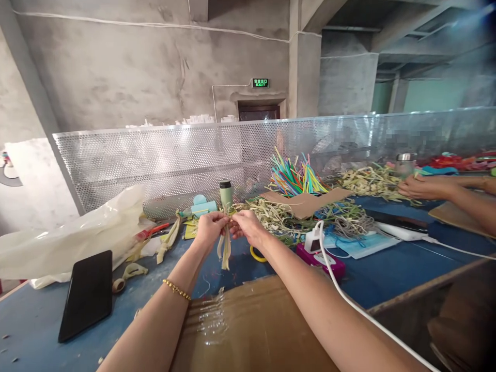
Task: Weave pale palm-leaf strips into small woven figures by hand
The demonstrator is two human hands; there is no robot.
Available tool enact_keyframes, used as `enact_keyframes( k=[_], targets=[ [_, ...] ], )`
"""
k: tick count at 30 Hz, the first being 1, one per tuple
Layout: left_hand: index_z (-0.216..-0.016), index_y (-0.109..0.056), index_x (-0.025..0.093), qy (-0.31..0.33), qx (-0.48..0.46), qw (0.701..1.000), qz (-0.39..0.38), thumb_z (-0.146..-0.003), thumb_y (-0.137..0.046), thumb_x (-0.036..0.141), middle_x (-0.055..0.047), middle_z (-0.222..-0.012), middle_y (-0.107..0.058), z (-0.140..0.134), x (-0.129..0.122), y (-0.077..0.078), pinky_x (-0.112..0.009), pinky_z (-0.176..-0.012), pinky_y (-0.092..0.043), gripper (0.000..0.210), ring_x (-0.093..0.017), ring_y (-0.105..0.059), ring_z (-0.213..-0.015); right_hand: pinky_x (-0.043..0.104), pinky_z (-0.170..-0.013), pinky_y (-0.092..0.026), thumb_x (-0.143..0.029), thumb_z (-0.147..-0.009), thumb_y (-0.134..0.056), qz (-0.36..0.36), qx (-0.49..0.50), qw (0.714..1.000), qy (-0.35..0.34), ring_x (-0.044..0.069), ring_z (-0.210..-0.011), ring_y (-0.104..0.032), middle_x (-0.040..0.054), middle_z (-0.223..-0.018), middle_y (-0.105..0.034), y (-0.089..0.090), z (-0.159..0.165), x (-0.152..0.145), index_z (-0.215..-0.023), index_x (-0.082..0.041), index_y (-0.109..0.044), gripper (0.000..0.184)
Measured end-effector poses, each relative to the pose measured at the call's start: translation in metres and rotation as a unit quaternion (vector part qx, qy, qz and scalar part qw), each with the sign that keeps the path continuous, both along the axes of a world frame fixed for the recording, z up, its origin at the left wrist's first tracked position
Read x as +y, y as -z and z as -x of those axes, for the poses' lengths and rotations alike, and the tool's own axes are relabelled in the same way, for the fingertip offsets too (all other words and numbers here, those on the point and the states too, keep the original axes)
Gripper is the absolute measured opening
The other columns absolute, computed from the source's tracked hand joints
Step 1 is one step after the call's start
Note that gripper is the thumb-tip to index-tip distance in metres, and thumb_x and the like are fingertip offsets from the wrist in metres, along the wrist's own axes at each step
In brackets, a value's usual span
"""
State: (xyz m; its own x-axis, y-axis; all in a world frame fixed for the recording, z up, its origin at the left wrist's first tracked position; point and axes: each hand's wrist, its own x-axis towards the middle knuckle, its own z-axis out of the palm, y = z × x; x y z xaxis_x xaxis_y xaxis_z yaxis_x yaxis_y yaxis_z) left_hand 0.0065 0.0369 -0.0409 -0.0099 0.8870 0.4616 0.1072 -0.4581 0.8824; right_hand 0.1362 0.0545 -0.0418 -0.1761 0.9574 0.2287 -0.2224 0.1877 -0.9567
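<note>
Both hands meet above the blue table (209,281), fingertips pinched close together. From between them hangs a pale yellowish strip (225,254), soft and ribbon-like, with its loose ends pointing down. My left hand (210,227) is closed on the strip, a gold bead bracelet on its wrist. Closed as well, my right hand (248,226) grips the upper part of the strip. Fingers hide the exact point where it is held. Just behind the hands stands a green bottle (226,195) with a black lid. A yellow ring (257,254) lies beside my right wrist.
A brown cardboard box (248,325) is under my forearms. Left are a black tablet (87,294) and plastic sheeting (77,227). Right are dry strips (275,214), colourful sticks (298,175), a purple power strip (321,261) with a white cable, and a co-worker's hands (422,186).
</note>
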Motion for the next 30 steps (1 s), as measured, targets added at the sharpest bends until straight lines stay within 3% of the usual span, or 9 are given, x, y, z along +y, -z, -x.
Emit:
enact_keyframes(
  k=[7, 12, 17, 21, 24, 28, 30],
  targets=[
    [-0.065, -0.068, 0.015, -0.004, 0.032, 0.999, -0.034, -0.068, -0.071, 0.028, 0.000, -0.057, -0.063, 0.002, -0.001, -0.005, -0.024, -0.055, -0.041, 0.015, -0.013, -0.055, -0.055, 0.017, -0.030, -0.033, -0.012, -0.082, -0.053, 0.024, -0.052, 0.998, 0.024, 0.007, -0.031, -0.044, -0.0041, -0.048, -0.056, -0.007, 0.002, -0.011, -0.070, -0.018, -0.049, 0.015],
    [-0.069, -0.062, 0.016, 0.013, 0.006, 1.000, -0.021, -0.071, -0.071, 0.028, 0.000, -0.056, -0.061, -0.002, -0.011, -0.012, -0.024, -0.054, -0.042, 0.015, -0.015, -0.062, -0.053, 0.017, -0.034, -0.022, -0.013, -0.079, -0.055, -0.025, -0.057, 0.995, 0.075, 0.004, -0.030, -0.029, -0.0126, -0.041, -0.037, -0.012, 0.003, -0.013, -0.070, -0.020, -0.047, 0.015],
    [-0.070, -0.060, 0.016, 0.054, 0.037, 0.998, -0.005, -0.074, -0.069, 0.030, 0.002, -0.044, -0.054, 0.000, -0.015, -0.015, -0.022, -0.045, -0.032, 0.018, -0.011, -0.048, -0.039, 0.018, -0.040, -0.023, -0.013, -0.075, -0.061, -0.106, -0.111, 0.978, 0.141, 0.005, -0.036, -0.033, -0.0111, -0.043, -0.041, -0.013, -0.001, -0.006, -0.070, -0.019, -0.052, 0.011],
    [-0.063, -0.059, 0.017, 0.041, 0.040, 0.998, -0.005, -0.071, -0.071, 0.030, 0.002, -0.043, -0.051, 0.004, -0.016, -0.018, -0.022, -0.043, -0.028, 0.020, -0.009, -0.043, -0.039, 0.020, -0.040, -0.025, -0.024, -0.079, -0.063, -0.139, -0.114, 0.983, 0.049, 0.006, -0.037, -0.034, -0.0094, -0.047, -0.047, -0.016, -0.018, -0.005, -0.076, -0.018, -0.057, 0.009],
    [-0.061, -0.060, 0.016, 0.030, 0.056, 0.998, -0.016, -0.071, -0.069, 0.029, 0.002, -0.044, -0.051, 0.005, -0.018, -0.021, -0.022, -0.044, -0.029, 0.018, -0.009, -0.043, -0.040, 0.021, -0.043, -0.030, -0.028, -0.081, -0.063, -0.180, -0.187, 0.966, 0.000, 0.009, -0.040, -0.042, -0.0064, -0.045, -0.050, -0.018, -0.033, -0.005, -0.071, -0.018, -0.058, 0.015],
    [-0.059, -0.064, 0.017, 0.083, 0.131, 0.988, -0.014, -0.070, -0.068, 0.023, 0.002, -0.046, -0.052, 0.005, -0.022, -0.020, -0.022, -0.045, -0.031, 0.013, -0.010, -0.043, -0.042, 0.022, -0.051, -0.032, -0.024, -0.081, -0.063, -0.261, -0.229, 0.929, 0.125, 0.010, -0.047, -0.044, -0.0048, -0.048, -0.051, -0.021, -0.042, -0.001, -0.063, -0.018, -0.058, 0.019],
    [-0.057, -0.065, 0.017, 0.101, 0.173, 0.980, 0.006, -0.069, -0.068, 0.021, 0.001, -0.045, -0.052, 0.005, -0.022, -0.018, -0.022, -0.044, -0.030, 0.013, -0.010, -0.043, -0.041, 0.022, -0.055, -0.033, -0.025, -0.082, -0.062, -0.304, -0.213, 0.917, 0.147, 0.011, -0.053, -0.046, -0.0039, -0.054, -0.053, -0.023, -0.042, -0.002, -0.067, -0.017, -0.060, 0.017]
  ],
)
